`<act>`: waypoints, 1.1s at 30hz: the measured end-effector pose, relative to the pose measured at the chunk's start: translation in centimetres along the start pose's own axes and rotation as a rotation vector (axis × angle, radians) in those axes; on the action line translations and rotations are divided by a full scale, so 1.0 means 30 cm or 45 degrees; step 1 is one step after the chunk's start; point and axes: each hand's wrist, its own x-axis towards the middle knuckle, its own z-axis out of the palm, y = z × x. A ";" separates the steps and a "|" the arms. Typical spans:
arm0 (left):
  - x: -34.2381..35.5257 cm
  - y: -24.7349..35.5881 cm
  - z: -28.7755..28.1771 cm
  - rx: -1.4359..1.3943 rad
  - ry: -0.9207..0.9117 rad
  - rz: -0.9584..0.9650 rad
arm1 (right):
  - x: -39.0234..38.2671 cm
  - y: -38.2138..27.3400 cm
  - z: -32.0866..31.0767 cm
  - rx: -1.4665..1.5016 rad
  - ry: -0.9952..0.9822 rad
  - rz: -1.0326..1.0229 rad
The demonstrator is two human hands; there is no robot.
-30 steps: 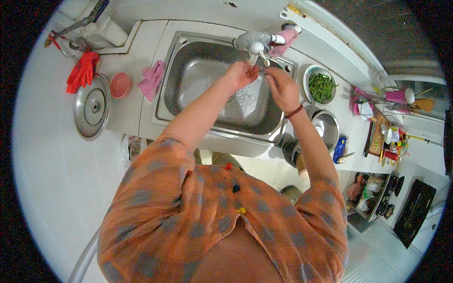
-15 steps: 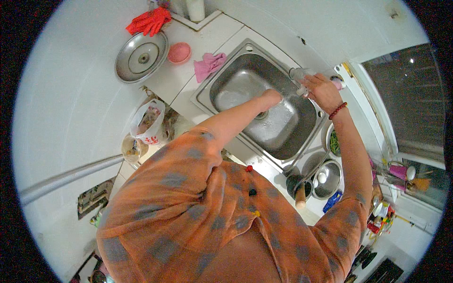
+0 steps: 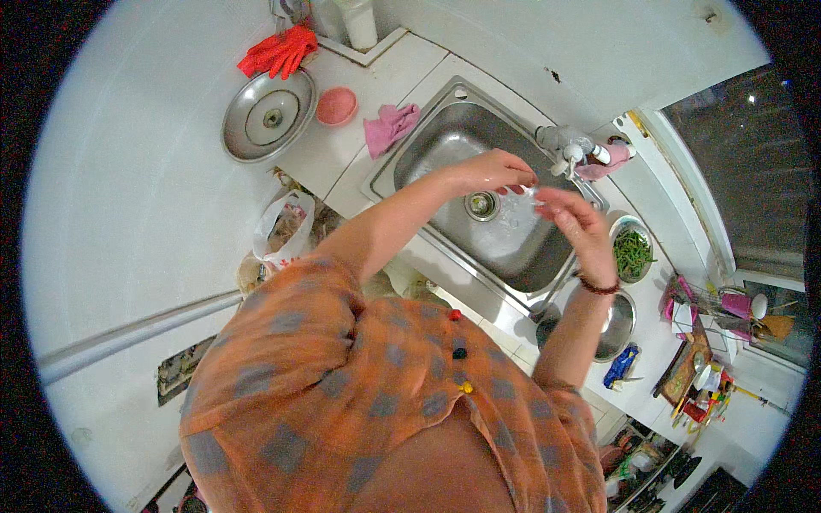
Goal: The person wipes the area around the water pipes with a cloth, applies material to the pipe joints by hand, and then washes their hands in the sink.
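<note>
Both of my hands are over the stainless steel sink (image 3: 505, 256), fingertips pointing toward each other. My left hand (image 3: 499, 173) is held out, its fingers slightly bent and apart. Facing it across a narrow gap is my right hand (image 3: 580, 224), with its fingers stretched and a dark red bead bracelet at the wrist. Neither appears to hold anything, though a small whitish patch between the fingertips is too unclear to name. The faucet (image 3: 571, 158) stands at the sink's back right, just beyond my right hand. Below my left hand lies the round drain (image 3: 481, 205).
Left of the sink are a pink cloth (image 3: 391, 128), a pink bowl (image 3: 337, 106), a metal lid (image 3: 272, 116) and red gloves (image 3: 280, 53). On the right stand a bowl of green vegetables (image 3: 633, 252), a metal bowl (image 3: 617, 329) partly behind my forearm and a blue packet (image 3: 621, 366).
My right hand has let go of the faucet and come down toward me and over the sink. The left hand has risen slightly toward it, its fingers now showing.
</note>
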 end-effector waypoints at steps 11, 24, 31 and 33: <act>-0.049 0.028 0.013 0.821 -0.576 -0.087 | -0.045 0.221 0.142 0.427 0.490 0.207; -0.518 -0.429 -0.262 1.288 0.068 -0.002 | -0.130 0.755 0.667 -0.522 1.165 0.347; -0.494 -0.414 -0.495 1.142 0.527 0.112 | 0.613 0.503 0.712 -1.285 0.537 -0.188; -0.528 -0.431 -0.529 1.036 0.580 0.040 | 0.754 0.520 0.724 -1.495 0.474 -0.281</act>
